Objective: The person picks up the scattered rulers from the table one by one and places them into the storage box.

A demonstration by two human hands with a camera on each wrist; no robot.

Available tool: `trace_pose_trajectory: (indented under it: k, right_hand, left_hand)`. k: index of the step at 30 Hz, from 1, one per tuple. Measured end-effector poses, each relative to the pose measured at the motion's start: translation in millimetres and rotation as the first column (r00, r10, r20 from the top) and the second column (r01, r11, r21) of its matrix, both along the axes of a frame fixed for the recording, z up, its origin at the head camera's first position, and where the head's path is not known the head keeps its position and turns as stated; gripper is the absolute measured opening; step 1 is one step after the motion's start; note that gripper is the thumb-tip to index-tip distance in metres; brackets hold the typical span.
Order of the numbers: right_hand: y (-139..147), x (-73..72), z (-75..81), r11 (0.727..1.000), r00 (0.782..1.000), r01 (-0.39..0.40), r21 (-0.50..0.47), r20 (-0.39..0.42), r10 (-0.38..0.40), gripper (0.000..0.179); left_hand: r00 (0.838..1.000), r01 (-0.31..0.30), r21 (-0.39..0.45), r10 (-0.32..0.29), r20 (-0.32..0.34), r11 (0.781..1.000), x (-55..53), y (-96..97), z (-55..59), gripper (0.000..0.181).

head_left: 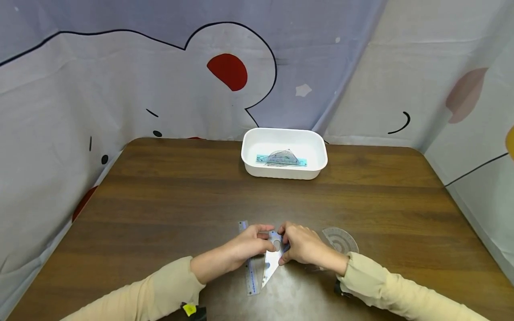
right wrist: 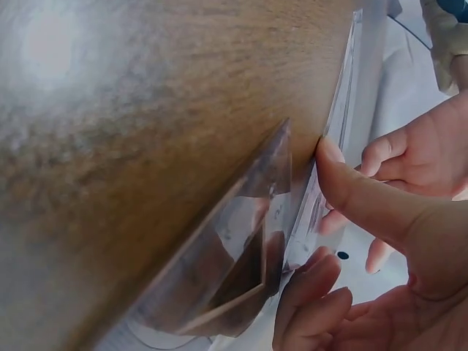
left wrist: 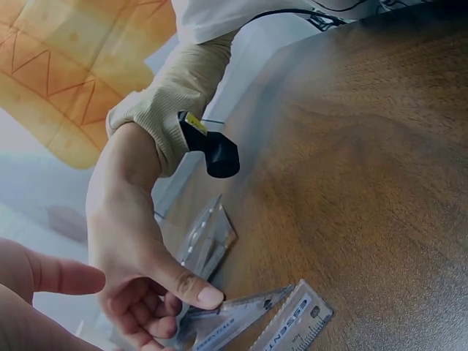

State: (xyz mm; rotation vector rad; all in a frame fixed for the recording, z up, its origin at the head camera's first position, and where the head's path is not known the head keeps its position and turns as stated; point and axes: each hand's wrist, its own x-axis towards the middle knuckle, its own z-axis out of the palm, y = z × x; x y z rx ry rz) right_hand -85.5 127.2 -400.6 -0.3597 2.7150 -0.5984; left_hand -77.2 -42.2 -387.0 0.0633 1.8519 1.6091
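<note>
A clear set square (head_left: 271,264) with a round hole lies tilted between the two hands. My right hand (head_left: 302,243) pinches its right edge, the thumb on the near side; the left wrist view shows this right hand (left wrist: 135,241) too. My left hand (head_left: 250,244) hovers at the set square's left side with fingers loosely extended; whether its thumb touches it I cannot tell. Beneath the left hand lies a clear ruler (head_left: 252,281) with blue print. A second clear set square (right wrist: 219,270) rests beside the right hand, mostly hidden in the head view.
A clear protractor (head_left: 341,240) lies right of the right hand. At the back of the wooden table (head_left: 180,196) stands a white basin (head_left: 285,173) with a bluish ruler (head_left: 299,162) and dark, see-through drawing pieces (head_left: 283,156) inside. A printed curtain (head_left: 160,80) hangs behind.
</note>
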Motion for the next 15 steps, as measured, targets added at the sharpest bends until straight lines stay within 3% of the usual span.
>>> trace_pose_trajectory:
  k: [6, 11, 15]
  right_hand:
    - [1, 0.7, -0.7, 1.000, 1.000, 0.011, -0.026, -0.002, -0.011, 0.064]
    - [1, 0.7, -0.5, 0.999, 1.000, 0.021, -0.041, -0.001, -0.021, 0.064]
    - [0, -0.1, -2.3, 0.998, 1.000, 0.026, -0.060, -0.004, -0.027, 0.063]
  left_hand:
    - [1.000, -0.021, 0.009, 0.021, -0.006, 1.000, -0.9, 1.1, -3.7, 0.066]
    - [0.993, -0.049, -0.033, 0.045, -0.108, 0.998, -3.6, -0.8, -13.9, 0.067]
    - [0.984, -0.027, -0.054, 0.017, -0.176, 0.998, -9.1, -2.8, -21.1, 0.056]
